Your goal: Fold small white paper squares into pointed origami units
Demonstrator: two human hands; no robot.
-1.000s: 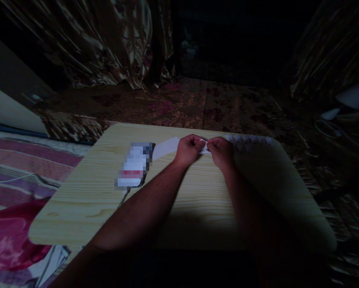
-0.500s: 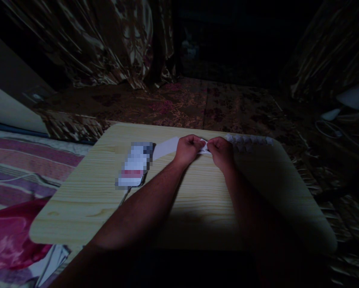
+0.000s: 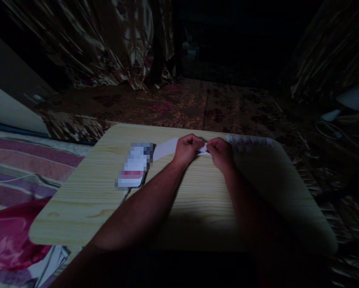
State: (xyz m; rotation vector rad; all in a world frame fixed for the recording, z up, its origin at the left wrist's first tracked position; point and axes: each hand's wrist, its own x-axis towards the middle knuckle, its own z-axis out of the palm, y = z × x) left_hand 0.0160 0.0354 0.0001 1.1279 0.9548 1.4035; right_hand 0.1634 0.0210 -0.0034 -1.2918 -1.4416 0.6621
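On the wood-grained, round-cornered table (image 3: 194,200), left fingers (image 3: 197,143) and right fingers (image 3: 212,145) pinch white paper (image 3: 203,149).

pass: tabletop (image 3: 201,200) between forearms (image 3: 146,208) | ahead: left fingers (image 3: 192,138), right fingers (image 3: 215,142) | left: phone (image 3: 135,165), sheet (image 3: 165,149) | right: white pieces (image 3: 247,141)

No text, label, brand, number or sign can be read anywhere in the frame. On the smartphone (image 3: 136,163), left of centre, the screen is pixelated into coarse blocks, and the reddish band (image 3: 131,174) across its lower part shows no legible lettering.
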